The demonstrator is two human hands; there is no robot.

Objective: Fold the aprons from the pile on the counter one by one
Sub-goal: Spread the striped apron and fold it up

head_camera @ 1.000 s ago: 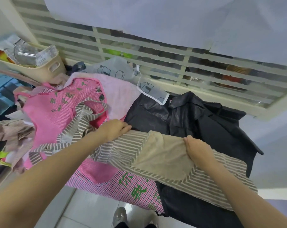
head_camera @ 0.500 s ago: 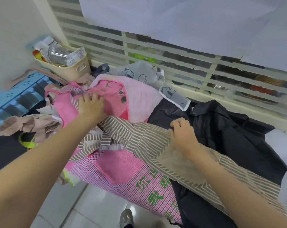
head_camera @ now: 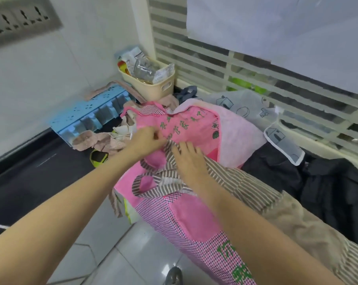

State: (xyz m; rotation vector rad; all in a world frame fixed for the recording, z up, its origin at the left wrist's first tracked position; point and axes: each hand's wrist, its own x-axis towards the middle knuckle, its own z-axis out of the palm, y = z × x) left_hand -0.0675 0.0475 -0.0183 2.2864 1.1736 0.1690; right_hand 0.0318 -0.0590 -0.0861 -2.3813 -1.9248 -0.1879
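**First apron in hand, the pile not yet folded**

The striped apron (head_camera: 241, 182) lies spread across the pink apron (head_camera: 186, 128), which I take as the landmark; its brown-and-white bib end reaches the middle of the pink apron, and its body with a tan pocket runs off toward the lower right. Both hands meet at that bib end. The left hand (head_camera: 147, 140) pinches the striped edge with curled fingers. The right hand (head_camera: 189, 156) lies on the stripes just beside it, fingers fairly straight and pressing; motion blur makes its grip uncertain. The striped straps (head_camera: 153, 182) loop loose below the hands.

No folded apron is visible, so I judge the task barely begun. Right of the pink apron lie a black apron (head_camera: 317, 182) and a grey printed apron (head_camera: 245, 108); left of it, a crumpled beige garment (head_camera: 96, 140) beside a blue plastic rack (head_camera: 87, 118).
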